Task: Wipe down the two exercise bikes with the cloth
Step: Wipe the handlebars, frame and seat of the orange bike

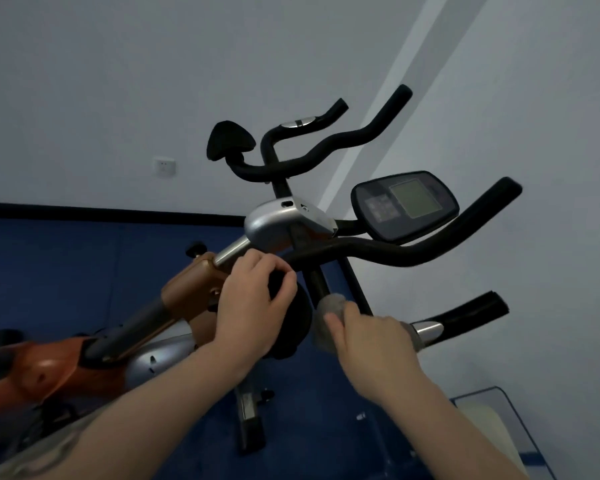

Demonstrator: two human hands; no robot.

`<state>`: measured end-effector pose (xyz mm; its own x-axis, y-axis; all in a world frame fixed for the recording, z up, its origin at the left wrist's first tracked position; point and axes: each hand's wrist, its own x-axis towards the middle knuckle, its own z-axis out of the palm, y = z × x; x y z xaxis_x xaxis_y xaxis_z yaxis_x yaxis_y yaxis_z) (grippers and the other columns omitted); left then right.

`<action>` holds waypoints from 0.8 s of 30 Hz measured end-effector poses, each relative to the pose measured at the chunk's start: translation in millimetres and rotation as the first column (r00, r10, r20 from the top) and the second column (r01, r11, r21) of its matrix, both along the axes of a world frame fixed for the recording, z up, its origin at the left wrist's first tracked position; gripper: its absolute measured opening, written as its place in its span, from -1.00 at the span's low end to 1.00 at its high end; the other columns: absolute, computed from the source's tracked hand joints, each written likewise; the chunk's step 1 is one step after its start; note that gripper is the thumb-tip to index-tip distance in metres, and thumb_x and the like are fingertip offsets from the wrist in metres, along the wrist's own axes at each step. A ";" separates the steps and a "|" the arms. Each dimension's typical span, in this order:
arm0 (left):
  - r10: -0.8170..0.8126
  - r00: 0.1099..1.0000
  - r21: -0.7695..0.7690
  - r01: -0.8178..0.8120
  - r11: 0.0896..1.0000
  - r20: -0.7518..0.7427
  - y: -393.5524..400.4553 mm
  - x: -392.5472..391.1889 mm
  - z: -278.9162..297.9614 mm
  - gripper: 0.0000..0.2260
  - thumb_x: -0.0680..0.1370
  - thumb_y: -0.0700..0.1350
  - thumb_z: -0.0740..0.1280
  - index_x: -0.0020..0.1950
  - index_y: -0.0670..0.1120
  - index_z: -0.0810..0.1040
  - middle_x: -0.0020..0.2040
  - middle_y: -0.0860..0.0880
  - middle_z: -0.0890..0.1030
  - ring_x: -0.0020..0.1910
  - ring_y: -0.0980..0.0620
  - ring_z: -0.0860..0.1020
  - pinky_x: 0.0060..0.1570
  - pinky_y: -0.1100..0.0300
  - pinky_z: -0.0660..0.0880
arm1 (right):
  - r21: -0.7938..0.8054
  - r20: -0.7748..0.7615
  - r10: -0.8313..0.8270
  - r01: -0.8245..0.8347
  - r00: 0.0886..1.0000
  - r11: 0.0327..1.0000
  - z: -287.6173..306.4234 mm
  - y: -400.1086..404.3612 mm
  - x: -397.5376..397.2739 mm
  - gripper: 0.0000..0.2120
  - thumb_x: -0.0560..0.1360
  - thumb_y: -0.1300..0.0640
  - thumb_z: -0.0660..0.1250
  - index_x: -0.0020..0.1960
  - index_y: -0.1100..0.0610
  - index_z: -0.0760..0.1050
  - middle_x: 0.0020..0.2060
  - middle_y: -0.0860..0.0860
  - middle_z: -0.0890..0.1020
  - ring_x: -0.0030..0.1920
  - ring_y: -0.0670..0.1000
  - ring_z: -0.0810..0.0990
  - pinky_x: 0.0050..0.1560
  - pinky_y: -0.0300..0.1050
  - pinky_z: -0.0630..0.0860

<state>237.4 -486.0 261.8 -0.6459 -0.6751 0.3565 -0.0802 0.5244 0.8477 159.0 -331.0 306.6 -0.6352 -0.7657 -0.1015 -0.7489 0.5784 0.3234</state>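
Left hand: my left hand (253, 299) is curled over a black padded part (291, 320) of the near bike, thumb and fingers wrapped round its upper edge just below the silver post (231, 252).

Right hand: my right hand (371, 344) grips the grey cloth (329, 308), fingers folded round it; the cloth bulges out above the knuckles and a strip of it shows past the far side of the hand.

Cloth contact: the cloth sits against the black stem (317, 284) that drops from the handlebar junction. The hand is blurred here, so I think it is pressed to the stem, but I cannot be certain.

Near bike: the near exercise bike (194, 289) has a bronze-orange frame running from lower left up to a silver housing (278, 220), with black handlebars (430, 244) sweeping right and a dark console (404, 204) with a pale screen above them.

Chrome grip: a short handle with a chrome sensor band (428, 330) pokes out just beyond my right hand.

Far bike: the second bike's handlebars (326, 143) and a black pad (229, 138) rise behind the near one, against the grey wall (118, 81).

Floor: blue matting (84, 258) lies under both bikes.

Wall fitting: a white socket (164, 167) sits on the wall at left.
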 end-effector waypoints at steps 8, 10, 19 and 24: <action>0.001 1.000 -0.043 -0.001 0.999 0.004 0.7 -0.5 0.6 -0.97 0.54 0.02 0.28 -0.10 0.12 0.48 -0.10 0.21 0.41 -0.06 0.20 0.42 -0.14 0.38 0.35 | -0.121 0.462 -0.144 0.223 0.875 0.967 1.6 -46.2 -34.1 -0.53 0.67 -0.14 -0.15 0.35 0.15 0.25 0.15 0.19 0.55 0.11 0.20 0.53 -0.06 -0.03 0.36; -0.005 1.000 -0.037 0.006 0.999 0.010 -0.1 0.0 0.9 -0.96 0.54 0.03 0.26 -0.10 0.12 0.47 -0.10 0.20 0.41 -0.06 0.21 0.42 -0.16 0.37 0.36 | -0.155 0.348 -0.104 0.166 0.932 0.974 -4.8 -33.6 -26.5 -0.54 0.65 -0.17 -0.13 0.35 0.13 0.22 0.02 0.15 0.61 -0.01 0.19 0.58 -0.17 -0.02 0.33; -0.030 1.000 -0.029 0.030 0.999 0.006 -3.0 -1.0 -2.0 -0.92 0.53 0.04 0.25 -0.10 0.08 0.50 -0.10 0.14 0.44 -0.08 0.17 0.43 -0.15 0.34 0.36 | -0.290 0.411 -0.150 0.285 0.899 0.914 -7.1 -51.6 -24.6 -0.55 0.66 -0.17 -0.06 0.34 0.14 0.23 0.13 0.20 0.58 0.07 0.22 0.56 -0.15 -0.02 0.29; -0.049 0.998 -0.045 0.051 0.998 0.040 -5.2 0.1 0.6 -0.94 0.55 -0.07 0.31 -0.11 0.10 0.49 -0.10 0.17 0.44 -0.06 0.22 0.39 -0.11 0.43 0.28 | -0.267 0.072 0.018 0.002 0.997 0.964 -11.6 -4.2 5.7 -0.48 0.65 -0.06 0.07 0.55 0.06 0.05 0.24 0.13 0.48 0.00 0.15 0.56 -0.13 -0.02 0.40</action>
